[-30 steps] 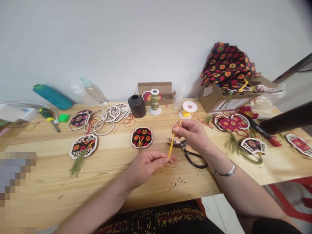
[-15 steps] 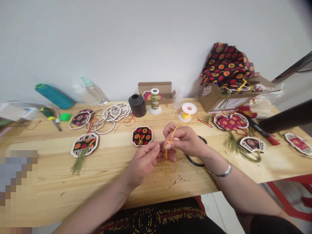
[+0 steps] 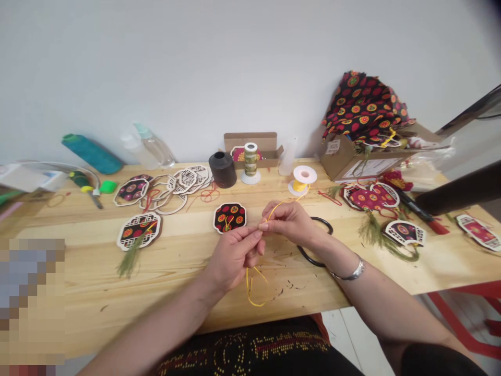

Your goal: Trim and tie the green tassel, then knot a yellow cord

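My left hand (image 3: 234, 256) and my right hand (image 3: 288, 222) meet fingertip to fingertip above the wooden table (image 3: 180, 292). Both pinch a thin yellow cord (image 3: 252, 284). The cord hangs in loops below my left fingers and runs up past my right hand towards the yellow cord spool (image 3: 302, 178). A black floral wooden ornament (image 3: 229, 216) lies just beyond my hands. Black scissors (image 3: 313, 245) lie partly hidden under my right wrist, which wears a silver bracelet.
Several ornaments (image 3: 139, 230) and wooden frames (image 3: 176, 185) lie at the left, more with green tassels (image 3: 403, 232) at the right. A black spool (image 3: 222, 169), a green-gold spool (image 3: 250, 162), bottles (image 3: 154, 146), a teal cone (image 3: 91, 153) and a cardboard box of fabric (image 3: 364, 141) line the back.
The cord was stretched straight between my separated hands a second ago. My hands have come together, and the slack cord now hangs in loops under my left hand.
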Demonstrator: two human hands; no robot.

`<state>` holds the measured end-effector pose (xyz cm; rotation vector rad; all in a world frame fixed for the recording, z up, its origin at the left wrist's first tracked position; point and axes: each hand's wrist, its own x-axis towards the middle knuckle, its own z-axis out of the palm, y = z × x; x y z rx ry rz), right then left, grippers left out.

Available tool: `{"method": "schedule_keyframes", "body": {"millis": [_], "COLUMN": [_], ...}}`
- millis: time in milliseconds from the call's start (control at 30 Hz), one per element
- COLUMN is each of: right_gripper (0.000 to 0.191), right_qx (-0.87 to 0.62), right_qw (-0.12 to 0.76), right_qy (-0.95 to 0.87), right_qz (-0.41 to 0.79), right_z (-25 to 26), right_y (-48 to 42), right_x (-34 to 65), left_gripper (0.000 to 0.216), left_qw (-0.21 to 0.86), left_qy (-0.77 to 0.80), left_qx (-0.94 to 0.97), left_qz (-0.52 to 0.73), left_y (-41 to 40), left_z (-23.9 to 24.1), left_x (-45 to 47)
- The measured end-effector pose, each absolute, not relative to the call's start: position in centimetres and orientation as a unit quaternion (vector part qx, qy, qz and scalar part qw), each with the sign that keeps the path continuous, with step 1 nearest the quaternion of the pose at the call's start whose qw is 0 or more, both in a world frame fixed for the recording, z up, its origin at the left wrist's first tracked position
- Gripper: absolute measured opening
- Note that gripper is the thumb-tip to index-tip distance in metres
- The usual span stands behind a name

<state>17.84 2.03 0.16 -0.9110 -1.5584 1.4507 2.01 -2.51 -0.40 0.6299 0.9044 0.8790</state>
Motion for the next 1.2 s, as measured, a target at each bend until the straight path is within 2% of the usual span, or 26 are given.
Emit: {"method": "schedule_keyframes", "body": {"millis": [133, 400, 500, 633, 733, 833, 900, 1067, 1200], "right_gripper": [0.026, 0.037, 0.037, 0.043, 0.032, 0.014, 0.012, 0.041, 0.045], "right_qx": [-0.395, -0.488, -0.544, -0.62, -0.632, -0.611, -0.584, -0.568, -0.574], "right_qw": [0.389, 0.371, 0.34, 0.225, 0.118, 0.018, -0.024, 0.023, 0.028], "right_qy": [-0.583, -0.548, -0.569, -0.688, -0.748, -0.784, -0.806, -0.822, -0.818], "right_qz": [0.594, 0.57, 0.514, 0.303, 0.165, 0.112, 0.095, 0.04, 0.003], "right_z": [0.3, -0.4, -0.3, 1.1, 2.8, 3.6, 3.1, 0.0, -0.8], "right_y": [1.8, 2.8, 3.4, 3.7, 2.9, 0.9, -0.8, -4.6, -5.5], "right_x": [17.7, 18.6, 19.3, 20.4, 21.1, 22.2, 23.1, 25.3, 25.2], "left_gripper": [0.02, 0.02, 0.02, 0.021, 0.021, 0.02, 0.02, 0.017, 0.013], "left_qw": [0.756, 0.745, 0.741, 0.724, 0.71, 0.704, 0.701, 0.69, 0.667], "left_qy": [0.433, 0.462, 0.466, 0.48, 0.484, 0.485, 0.485, 0.486, 0.5], "left_qx": [0.287, 0.28, 0.277, 0.272, 0.272, 0.271, 0.269, 0.288, 0.312], "left_qz": [0.398, 0.39, 0.397, 0.415, 0.433, 0.443, 0.449, 0.453, 0.457], "left_y": [-2.3, -2.2, -2.2, -2.1, -1.8, -1.6, -1.6, -1.7, -1.8], "left_z": [-0.1, -0.1, -0.1, -0.1, -0.1, -0.1, -0.1, -0.3, -0.6], "left_x": [1.9, 1.7, 1.7, 1.7, 1.7, 1.6, 1.5, 1.5, 1.5]}}
